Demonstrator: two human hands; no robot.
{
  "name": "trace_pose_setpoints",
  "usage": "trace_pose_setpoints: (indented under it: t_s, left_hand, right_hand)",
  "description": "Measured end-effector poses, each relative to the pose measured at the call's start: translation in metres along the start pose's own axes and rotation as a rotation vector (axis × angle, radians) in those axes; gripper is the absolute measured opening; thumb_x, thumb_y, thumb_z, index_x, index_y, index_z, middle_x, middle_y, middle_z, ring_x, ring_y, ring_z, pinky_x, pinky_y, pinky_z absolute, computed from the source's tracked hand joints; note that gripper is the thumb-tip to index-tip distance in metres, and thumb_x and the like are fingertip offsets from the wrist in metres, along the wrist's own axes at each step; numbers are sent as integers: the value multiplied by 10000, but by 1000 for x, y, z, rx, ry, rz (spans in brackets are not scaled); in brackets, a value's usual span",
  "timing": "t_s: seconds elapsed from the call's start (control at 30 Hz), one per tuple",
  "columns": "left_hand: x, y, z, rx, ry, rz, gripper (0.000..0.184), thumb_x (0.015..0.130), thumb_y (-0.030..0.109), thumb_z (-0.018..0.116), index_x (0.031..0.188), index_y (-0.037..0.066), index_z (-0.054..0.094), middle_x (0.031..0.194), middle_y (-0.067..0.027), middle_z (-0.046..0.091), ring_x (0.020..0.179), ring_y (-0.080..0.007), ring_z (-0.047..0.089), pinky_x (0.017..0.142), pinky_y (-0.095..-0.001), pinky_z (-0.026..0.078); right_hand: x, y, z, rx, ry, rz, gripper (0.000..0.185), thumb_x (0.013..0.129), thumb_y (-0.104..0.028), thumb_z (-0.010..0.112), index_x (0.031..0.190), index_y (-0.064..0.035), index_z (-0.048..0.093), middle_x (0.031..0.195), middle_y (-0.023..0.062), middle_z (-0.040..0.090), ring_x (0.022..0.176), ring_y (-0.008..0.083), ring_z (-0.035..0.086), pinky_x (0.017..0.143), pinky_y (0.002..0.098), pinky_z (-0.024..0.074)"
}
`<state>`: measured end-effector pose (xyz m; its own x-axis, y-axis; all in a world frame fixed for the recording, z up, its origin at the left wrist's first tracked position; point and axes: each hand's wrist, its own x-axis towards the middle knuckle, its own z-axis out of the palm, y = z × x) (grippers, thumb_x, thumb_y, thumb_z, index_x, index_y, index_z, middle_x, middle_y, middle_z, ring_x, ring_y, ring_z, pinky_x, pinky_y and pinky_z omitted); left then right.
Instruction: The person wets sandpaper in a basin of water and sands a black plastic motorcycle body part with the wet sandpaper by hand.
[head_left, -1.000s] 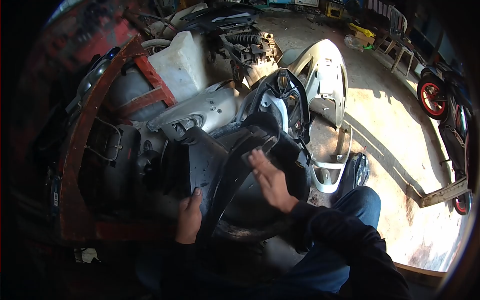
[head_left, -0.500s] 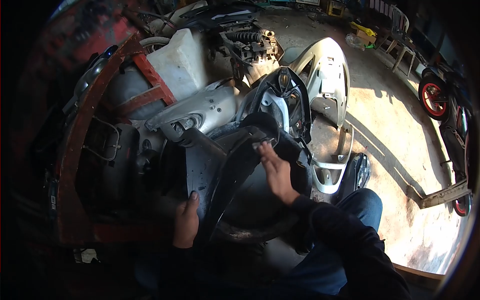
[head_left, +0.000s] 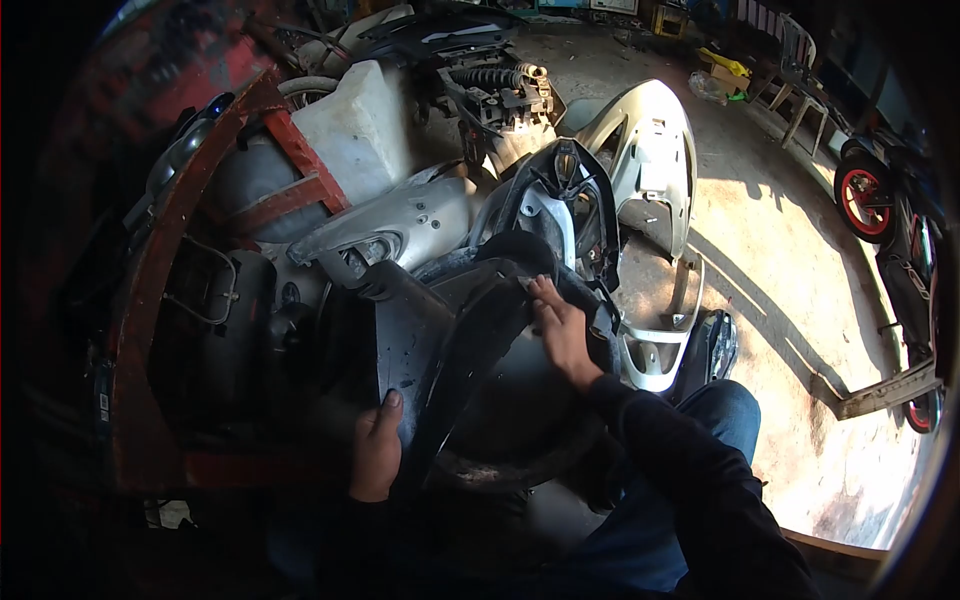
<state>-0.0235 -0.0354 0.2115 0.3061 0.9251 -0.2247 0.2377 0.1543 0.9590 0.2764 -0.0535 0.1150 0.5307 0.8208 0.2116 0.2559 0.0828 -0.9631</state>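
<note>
A black plastic scooter body panel lies in front of me, tilted, over a dark rounded tub-like thing. My left hand grips the panel's lower left edge, thumb on top and fingers hidden beneath. Near the panel's upper right end, my right hand presses its fingertips to the surface. Under those fingertips shows a small greyish piece, mostly covered, whose kind I cannot make out.
Beyond the panel are a silver fairing, a black-and-silver front cover and a cream leg shield. A red metal frame stands at left. A motorcycle with red wheel rims and a chair are at right.
My right hand has slid slightly up and to the right along the panel with the greyish piece. The panel has shifted a little; my left hand keeps its hold.
</note>
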Motion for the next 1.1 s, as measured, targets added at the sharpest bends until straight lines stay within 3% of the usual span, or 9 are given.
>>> trace_pose_setpoints:
  t_s: [0.1, 0.23, 0.37, 0.5, 0.63, 0.73, 0.87, 0.97, 1.1]
  left_hand:
    - [2, 3, -7, -98, 36, -41, 486, 999, 433, 552, 677, 70, 562, 653, 79, 428, 616, -32, 349, 567, -239, 291]
    - [-3, 8, -1, -67, 101, -7, 483, 1003, 426, 548, 678, 69, 563, 646, 80, 431, 608, -30, 351, 563, -239, 291]
    - [5, 0, -5, -82, 18, 5, 479, 1004, 423, 547, 672, 78, 544, 657, 78, 423, 618, -37, 349, 567, -244, 285]
    - [-1, 3, -5, 37, 5, 6, 491, 1001, 441, 548, 660, 89, 517, 657, 79, 401, 617, -42, 334, 559, -257, 271]
    - [8, -6, -6, -66, 39, 42, 512, 989, 473, 554, 652, 90, 511, 639, 80, 388, 603, -40, 326, 547, -262, 262]
    - [1, -1, -6, -66, 46, 8, 524, 985, 485, 554, 647, 87, 507, 632, 79, 385, 602, -39, 323, 545, -264, 256]
    - [2, 5, -3, 5, 30, 17, 547, 990, 475, 550, 606, 95, 467, 603, 83, 369, 584, -41, 311, 536, -265, 249]
    - [-1, 5, -1, -3, 36, 27, 557, 991, 472, 552, 591, 99, 449, 594, 86, 360, 578, -38, 305, 532, -263, 245]
    - [6, -7, -12, -16, 38, -24, 542, 989, 470, 558, 613, 88, 480, 617, 84, 381, 595, -32, 317, 542, -252, 253]
  right_hand:
    - [-48, -50, 17, 13, -164, -164, 363, 982, -61, 483, 1328, 13, 563, 1474, 193, 460, 1448, 294, 321, 1177, 360, 248]
    - [-3, -26, -1, 185, -33, 132, 364, 987, -54, 477, 1336, 6, 562, 1489, 209, 437, 1452, 298, 313, 1118, 331, 331]
    - [-51, -59, 13, 4, -248, -182, 353, 976, -56, 498, 1313, 11, 577, 1465, 213, 462, 1438, 308, 334, 1162, 359, 275]
    - [4, 2, 0, 92, 2, 66, 348, 988, -82, 493, 1299, 56, 564, 1440, 227, 480, 1422, 303, 362, 1167, 345, 269]
    - [-41, -49, 13, 54, -201, -156, 345, 993, -88, 488, 1295, 58, 568, 1450, 231, 462, 1433, 286, 345, 1173, 337, 252]
    - [4, -25, 2, 191, 8, 104, 340, 1000, -95, 492, 1300, 42, 575, 1448, 224, 472, 1435, 299, 342, 1171, 341, 261]
    - [-62, -79, 27, -30, -162, -130, 331, 1014, -125, 468, 1280, 30, 589, 1423, 251, 472, 1426, 333, 338, 1168, 350, 284]
    - [-3, -24, 8, 41, 20, 85, 336, 1011, -140, 485, 1282, 31, 587, 1412, 245, 485, 1417, 332, 348, 1164, 359, 293]
    - [-58, -70, 26, -59, -139, -130, 343, 987, -92, 507, 1306, 12, 581, 1432, 238, 480, 1411, 326, 371, 1165, 374, 284]
